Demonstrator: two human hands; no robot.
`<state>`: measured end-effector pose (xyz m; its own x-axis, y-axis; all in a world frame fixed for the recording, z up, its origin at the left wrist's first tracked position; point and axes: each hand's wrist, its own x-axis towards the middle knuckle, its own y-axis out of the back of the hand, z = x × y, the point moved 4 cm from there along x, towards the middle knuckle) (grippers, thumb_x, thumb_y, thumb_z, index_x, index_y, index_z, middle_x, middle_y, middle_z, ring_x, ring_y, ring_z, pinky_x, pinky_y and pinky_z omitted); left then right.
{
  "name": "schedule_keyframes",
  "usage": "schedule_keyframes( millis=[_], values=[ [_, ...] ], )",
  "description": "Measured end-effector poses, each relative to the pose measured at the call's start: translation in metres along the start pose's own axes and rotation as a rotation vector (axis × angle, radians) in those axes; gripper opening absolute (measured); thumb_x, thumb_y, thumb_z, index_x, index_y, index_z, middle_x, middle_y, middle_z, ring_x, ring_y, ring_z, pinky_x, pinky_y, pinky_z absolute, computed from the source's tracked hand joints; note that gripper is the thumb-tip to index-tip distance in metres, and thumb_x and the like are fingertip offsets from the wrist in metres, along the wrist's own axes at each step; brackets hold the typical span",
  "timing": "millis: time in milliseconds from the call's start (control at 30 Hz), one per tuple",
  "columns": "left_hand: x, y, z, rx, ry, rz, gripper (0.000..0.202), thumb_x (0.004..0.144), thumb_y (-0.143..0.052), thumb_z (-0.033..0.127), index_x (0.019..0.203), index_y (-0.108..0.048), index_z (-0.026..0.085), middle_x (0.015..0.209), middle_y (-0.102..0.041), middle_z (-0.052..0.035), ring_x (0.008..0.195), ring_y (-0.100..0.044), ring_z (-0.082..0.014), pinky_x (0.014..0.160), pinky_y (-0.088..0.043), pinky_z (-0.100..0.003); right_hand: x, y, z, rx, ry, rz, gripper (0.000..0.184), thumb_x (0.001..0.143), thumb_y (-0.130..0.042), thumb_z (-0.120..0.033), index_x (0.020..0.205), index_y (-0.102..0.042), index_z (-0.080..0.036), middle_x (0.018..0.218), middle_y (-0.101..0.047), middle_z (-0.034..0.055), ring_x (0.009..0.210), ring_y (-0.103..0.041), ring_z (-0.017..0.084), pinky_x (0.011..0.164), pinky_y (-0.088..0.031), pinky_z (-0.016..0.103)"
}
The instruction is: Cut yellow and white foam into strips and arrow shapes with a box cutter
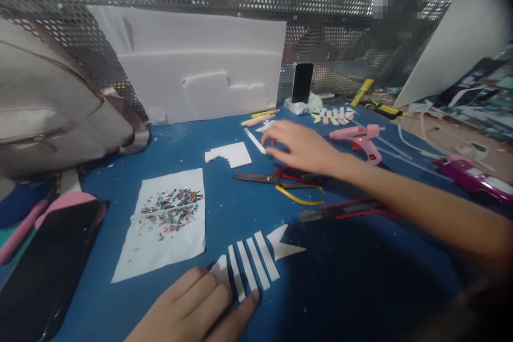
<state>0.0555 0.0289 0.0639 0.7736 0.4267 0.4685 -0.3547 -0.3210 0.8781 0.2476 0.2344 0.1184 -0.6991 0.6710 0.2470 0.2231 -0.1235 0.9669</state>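
My left hand [192, 304] lies on the blue table with its fingertips resting at several white foam strips [249, 264], set side by side with small gaps. A forked white tail-shaped piece [285, 243] sits at their right end; a rounded white piece [222, 270] at the left end is partly under my fingers. My right hand [298, 144] reaches over the table, fingers bent and apart, seemingly holding nothing. Its fingertips are close to a white marker with green ends [255, 141] and some small white scraps [265, 125]. Scissors [276, 178] lie below that hand.
Left of centre, a white sheet [128, 254] carries colourful flakes. A notched white board piece [236, 155], cutter knife [344, 208], pink glue gun [360, 139] and propped phone [302, 83] stand around. A dark phone [52, 267] and pale bag [60, 101] occupy the left.
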Motion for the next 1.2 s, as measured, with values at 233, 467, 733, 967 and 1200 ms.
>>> schedule_keyframes(
  millis=[233, 467, 733, 967, 1200],
  values=[
    [0.006, 0.009, -0.002, -0.023, 0.02, -0.016, 0.038, 0.102, -0.028, 0.031, 0.112, -0.062, 0.018, 0.076, -0.055, -0.001, 0.068, -0.05, -0.0145, 0.067, -0.04, -0.03, 0.099, -0.018, 0.071, -0.085, -0.006, -0.133, 0.023, 0.096, -0.047, -0.023, 0.116, -0.057, -0.016, 0.114, -0.06, 0.0076, 0.101, -0.058, 0.018, 0.087, -0.048, 0.035],
    [0.007, 0.012, -0.002, -0.058, 0.014, -0.056, 0.044, 0.1, -0.027, 0.042, 0.11, -0.061, 0.017, 0.077, -0.057, -0.0014, 0.068, -0.051, -0.014, 0.066, -0.042, -0.028, 0.147, -0.042, 0.095, -0.291, -0.126, -0.253, 0.031, 0.094, -0.055, -0.032, 0.119, -0.055, -0.015, 0.119, -0.058, 0.0092, 0.102, -0.06, 0.021, 0.086, -0.053, 0.041],
    [0.007, 0.008, -0.002, -0.073, 0.014, -0.043, 0.047, 0.1, -0.023, 0.043, 0.108, -0.061, 0.016, 0.074, -0.057, -0.0013, 0.065, -0.051, -0.0145, 0.062, -0.043, -0.029, 0.144, -0.056, 0.122, -0.467, -0.256, -0.288, 0.032, 0.093, -0.055, -0.033, 0.12, -0.055, -0.014, 0.119, -0.058, 0.0093, 0.102, -0.06, 0.021, 0.086, -0.053, 0.041],
    [0.005, 0.01, -0.001, -0.08, 0.023, -0.08, 0.045, 0.1, -0.027, 0.044, 0.109, -0.061, 0.016, 0.073, -0.056, -0.0015, 0.066, -0.051, -0.0146, 0.064, -0.044, -0.028, 0.135, -0.045, 0.131, -0.497, -0.259, -0.193, 0.032, 0.093, -0.055, -0.033, 0.119, -0.055, -0.014, 0.119, -0.057, 0.0094, 0.103, -0.059, 0.021, 0.087, -0.052, 0.042],
    [0.007, 0.008, -0.001, -0.111, 0.007, -0.069, 0.042, 0.101, -0.027, 0.037, 0.108, -0.061, 0.015, 0.074, -0.057, -0.0021, 0.068, -0.051, -0.015, 0.065, -0.043, -0.028, 0.14, -0.034, 0.125, -0.404, -0.271, -0.128, 0.033, 0.093, -0.055, -0.033, 0.121, -0.054, -0.014, 0.119, -0.058, 0.0093, 0.102, -0.06, 0.021, 0.086, -0.053, 0.041]
  ],
)
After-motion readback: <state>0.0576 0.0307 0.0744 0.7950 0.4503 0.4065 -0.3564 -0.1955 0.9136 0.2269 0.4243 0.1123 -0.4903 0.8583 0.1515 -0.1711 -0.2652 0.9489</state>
